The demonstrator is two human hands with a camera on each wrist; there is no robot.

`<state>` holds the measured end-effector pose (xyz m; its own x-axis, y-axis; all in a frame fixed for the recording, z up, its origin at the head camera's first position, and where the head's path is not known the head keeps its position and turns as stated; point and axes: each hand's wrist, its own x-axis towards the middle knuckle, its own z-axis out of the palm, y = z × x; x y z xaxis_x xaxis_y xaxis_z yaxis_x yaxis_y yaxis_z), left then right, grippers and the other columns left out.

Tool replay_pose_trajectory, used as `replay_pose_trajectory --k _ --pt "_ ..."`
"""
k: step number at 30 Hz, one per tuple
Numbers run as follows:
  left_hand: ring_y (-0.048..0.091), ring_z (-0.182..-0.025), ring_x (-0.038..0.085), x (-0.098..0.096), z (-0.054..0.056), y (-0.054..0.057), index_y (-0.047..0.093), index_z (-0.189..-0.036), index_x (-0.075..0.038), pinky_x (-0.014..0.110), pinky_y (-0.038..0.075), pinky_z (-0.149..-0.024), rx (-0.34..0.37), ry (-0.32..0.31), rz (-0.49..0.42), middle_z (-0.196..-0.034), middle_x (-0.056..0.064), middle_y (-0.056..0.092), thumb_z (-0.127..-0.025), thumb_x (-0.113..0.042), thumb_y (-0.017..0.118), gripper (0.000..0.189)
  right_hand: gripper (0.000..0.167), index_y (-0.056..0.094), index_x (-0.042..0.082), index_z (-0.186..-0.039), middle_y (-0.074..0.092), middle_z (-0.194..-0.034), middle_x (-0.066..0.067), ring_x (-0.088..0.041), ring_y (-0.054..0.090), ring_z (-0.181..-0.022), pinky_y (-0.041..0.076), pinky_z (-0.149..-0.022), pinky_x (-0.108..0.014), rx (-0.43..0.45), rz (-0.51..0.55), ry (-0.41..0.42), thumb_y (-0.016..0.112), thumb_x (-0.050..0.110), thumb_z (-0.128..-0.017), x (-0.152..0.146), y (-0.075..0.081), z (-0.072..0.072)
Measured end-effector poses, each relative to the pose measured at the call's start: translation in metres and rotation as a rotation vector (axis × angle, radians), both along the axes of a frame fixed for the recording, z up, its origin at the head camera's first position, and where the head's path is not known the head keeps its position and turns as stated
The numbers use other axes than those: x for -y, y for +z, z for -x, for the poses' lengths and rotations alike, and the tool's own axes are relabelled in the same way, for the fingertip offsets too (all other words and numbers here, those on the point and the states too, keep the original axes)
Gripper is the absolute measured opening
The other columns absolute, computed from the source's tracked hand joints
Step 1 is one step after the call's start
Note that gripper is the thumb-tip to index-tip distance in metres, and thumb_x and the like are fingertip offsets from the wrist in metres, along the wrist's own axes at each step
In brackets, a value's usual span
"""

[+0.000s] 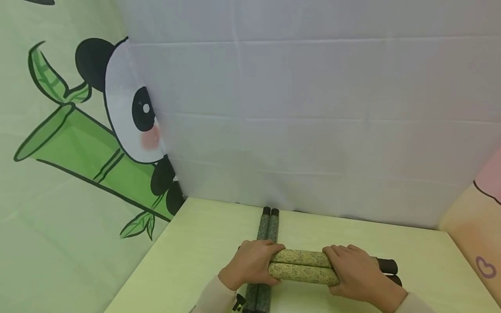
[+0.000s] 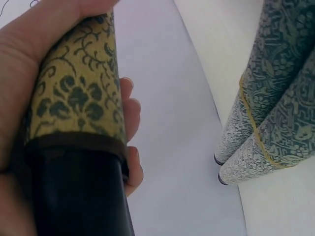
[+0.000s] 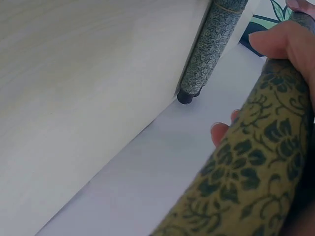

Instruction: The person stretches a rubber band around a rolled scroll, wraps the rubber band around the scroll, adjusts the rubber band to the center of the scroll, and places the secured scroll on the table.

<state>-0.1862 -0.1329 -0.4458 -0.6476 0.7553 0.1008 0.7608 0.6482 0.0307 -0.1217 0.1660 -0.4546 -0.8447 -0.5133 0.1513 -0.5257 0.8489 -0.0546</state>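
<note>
Two yellow scrolls (image 1: 301,265) with a dark floral pattern lie side by side between my hands, held crosswise over a pair of grey-green scrolls (image 1: 263,300). My left hand (image 1: 254,263) grips their left end, its fingers curled round them. In the left wrist view a black end knob (image 2: 81,191) sticks out below the patterned cloth. Further right, my right hand (image 1: 354,271) wraps round the same pair, and dark knobs (image 1: 388,266) show past it. Fingertips (image 3: 219,132) come out from beneath the yellow roll in the right wrist view.
The grey-green pair lies lengthwise on the pale yellow table (image 1: 207,243), its far knobs close to the back wall (image 1: 313,130). A yellow cord (image 2: 253,123) circles it. A panda-and-bamboo cloth (image 1: 78,143) hangs on the left; a printed panel (image 1: 477,234) stands on the right.
</note>
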Motion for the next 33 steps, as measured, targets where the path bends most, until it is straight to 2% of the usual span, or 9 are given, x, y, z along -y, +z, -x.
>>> replay_pose_trajectory --k 4,9,15,20,25,28,33 --pt "0.067 -0.083 0.007 -0.007 -0.001 -0.001 0.065 -0.135 -0.028 0.024 0.046 -0.048 -0.006 0.011 0.002 -0.12 -0.008 0.068 -0.066 -0.063 0.088 0.081 0.077 0.059 0.004 -0.129 0.066 -0.114 -0.009 -0.03 0.065 -0.102 0.051 -0.086 -0.053 0.013 0.001 0.009 0.087 0.047 -0.072 0.008 0.001 0.001" --pt "0.063 -0.074 0.003 -0.01 -0.003 -0.004 0.064 -0.136 -0.031 0.025 0.048 -0.05 -0.001 0.01 0.019 -0.118 -0.009 0.068 -0.066 -0.065 0.087 0.08 0.086 0.055 0.004 -0.14 0.065 -0.118 -0.008 -0.026 0.065 -0.103 0.053 -0.085 -0.048 -0.029 -0.014 0.067 0.085 0.05 -0.075 0.021 -0.004 0.001" --pt "0.069 -0.086 0.007 -0.002 -0.002 -0.001 0.065 -0.136 -0.03 0.027 0.051 -0.052 0.015 0.011 0.01 -0.124 -0.008 0.068 -0.065 -0.064 0.088 0.082 0.102 0.044 0.011 -0.153 0.066 -0.118 -0.002 -0.023 0.065 -0.102 0.053 -0.086 -0.046 -0.052 -0.032 0.043 0.077 0.069 -0.076 0.009 -0.004 -0.001" --pt "0.07 -0.09 0.009 0.004 0.002 0.003 0.065 -0.136 -0.027 0.024 0.048 -0.049 0.024 0.011 -0.01 -0.125 -0.007 0.068 -0.064 -0.062 0.09 0.084 0.095 0.055 0.01 -0.143 0.067 -0.116 -0.004 -0.026 0.066 -0.102 0.052 -0.087 -0.049 -0.033 -0.047 -0.015 0.075 0.073 -0.075 -0.005 0.001 -0.001" --pt "0.069 -0.088 0.008 -0.002 0.0 0.002 0.065 -0.136 -0.028 0.025 0.049 -0.05 0.005 -0.005 -0.02 -0.122 -0.009 0.068 -0.065 -0.062 0.089 0.082 0.083 0.062 0.008 -0.128 0.068 -0.113 -0.004 -0.024 0.066 -0.1 0.051 -0.085 -0.048 -0.066 -0.039 0.007 0.072 0.073 -0.078 0.0 0.003 -0.002" --pt "0.067 -0.083 0.005 -0.008 -0.003 0.0 0.066 -0.135 -0.029 0.025 0.05 -0.051 -0.02 -0.02 -0.024 -0.117 -0.011 0.068 -0.065 -0.063 0.088 0.081 0.083 0.063 0.006 -0.126 0.068 -0.111 -0.005 -0.024 0.067 -0.099 0.052 -0.084 -0.048 -0.095 -0.041 0.036 0.072 0.073 -0.078 0.01 0.004 -0.001" --pt "0.065 -0.079 0.002 -0.01 -0.006 -0.002 0.066 -0.133 -0.03 0.025 0.051 -0.053 -0.044 -0.011 -0.03 -0.111 -0.014 0.068 -0.064 -0.064 0.088 0.08 0.084 0.062 0.008 -0.131 0.068 -0.108 -0.002 -0.02 0.066 -0.094 0.052 -0.083 -0.045 -0.12 -0.057 0.063 0.073 0.072 -0.077 0.022 0.005 0.001"
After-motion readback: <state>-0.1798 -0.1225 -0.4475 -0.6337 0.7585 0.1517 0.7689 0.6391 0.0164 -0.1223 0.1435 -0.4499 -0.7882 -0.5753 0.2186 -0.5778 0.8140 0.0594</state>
